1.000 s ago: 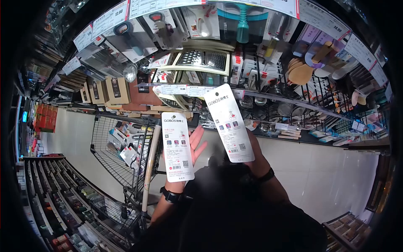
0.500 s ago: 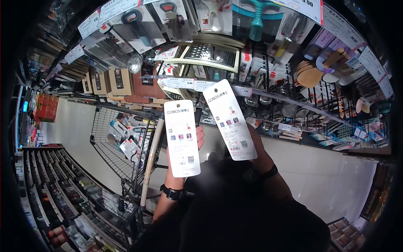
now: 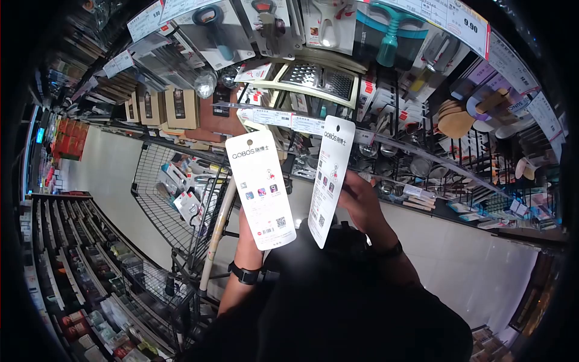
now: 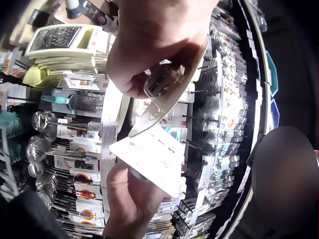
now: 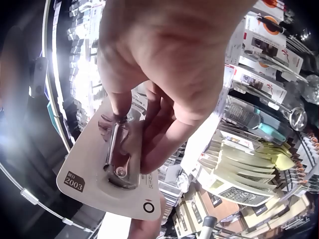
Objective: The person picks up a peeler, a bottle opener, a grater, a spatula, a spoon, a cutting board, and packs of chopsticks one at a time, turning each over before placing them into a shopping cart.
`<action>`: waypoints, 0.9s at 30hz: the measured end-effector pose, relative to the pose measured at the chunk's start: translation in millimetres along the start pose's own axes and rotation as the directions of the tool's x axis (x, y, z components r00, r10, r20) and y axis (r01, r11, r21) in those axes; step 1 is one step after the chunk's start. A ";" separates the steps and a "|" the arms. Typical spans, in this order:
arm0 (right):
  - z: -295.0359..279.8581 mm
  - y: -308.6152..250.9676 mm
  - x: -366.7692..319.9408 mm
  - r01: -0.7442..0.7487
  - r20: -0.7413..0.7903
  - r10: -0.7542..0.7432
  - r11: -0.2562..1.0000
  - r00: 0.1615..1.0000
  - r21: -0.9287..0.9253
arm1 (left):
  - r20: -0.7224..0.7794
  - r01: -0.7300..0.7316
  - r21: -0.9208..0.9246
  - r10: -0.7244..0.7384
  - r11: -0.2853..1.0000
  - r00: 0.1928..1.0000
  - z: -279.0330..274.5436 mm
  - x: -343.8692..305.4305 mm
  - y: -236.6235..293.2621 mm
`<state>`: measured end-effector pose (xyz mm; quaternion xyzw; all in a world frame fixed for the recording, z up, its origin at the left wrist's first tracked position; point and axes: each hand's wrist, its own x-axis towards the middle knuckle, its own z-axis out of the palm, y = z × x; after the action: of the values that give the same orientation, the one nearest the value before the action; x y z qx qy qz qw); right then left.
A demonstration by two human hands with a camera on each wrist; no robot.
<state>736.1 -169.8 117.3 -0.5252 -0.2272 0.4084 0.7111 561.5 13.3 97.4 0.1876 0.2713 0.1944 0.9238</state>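
Observation:
Two white cards with printed backs stand side by side in the head view. The left hand [image 4: 154, 42] holds the left card [image 3: 262, 193], its fingers curled round a packaged metal tool [image 4: 162, 79] on the card's front. The right hand [image 3: 360, 202] grips the right card [image 3: 329, 181], which is turned nearly edge-on in the head view. In the right wrist view, the right hand [image 5: 164, 64] pinches the clear blister over a metal tool [image 5: 118, 154], on a card marked 2003 [image 5: 79, 169].
Ahead is a shelf with graters [image 3: 319, 81], hanging packaged utensils [image 3: 220, 36], wooden spatulas [image 3: 455, 120] and price labels [image 3: 461, 24]. A wire shopping cart [image 3: 163, 181] holding several packages is on the left, its long handle [image 3: 217, 235] beside the left arm. Further shelves [image 3: 78, 271] stand at lower left.
The right card has turned from facing the head camera to nearly edge-on. The left card has tilted slightly and moved up, and the shelf has shifted rightward in view.

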 end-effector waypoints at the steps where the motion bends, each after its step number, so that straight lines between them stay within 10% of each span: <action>1: 0.6 -0.2 0.9 0.020 -0.001 -0.020 1.000 1.000 0.009 | -0.038 -0.034 0.015 0.035 0.999 0.999 4.5 -0.7 1.5; 27: -9.4 -1.2 3.5 -0.030 0.083 0.023 0.996 0.996 0.081 | -0.021 -0.105 -0.117 0.103 0.988 0.994 7.5 -9.1 10.2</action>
<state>745.5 -172.3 114.8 -0.4815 -0.2322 0.4479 0.7167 556.1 16.0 111.8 0.1452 0.2561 0.2593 0.9198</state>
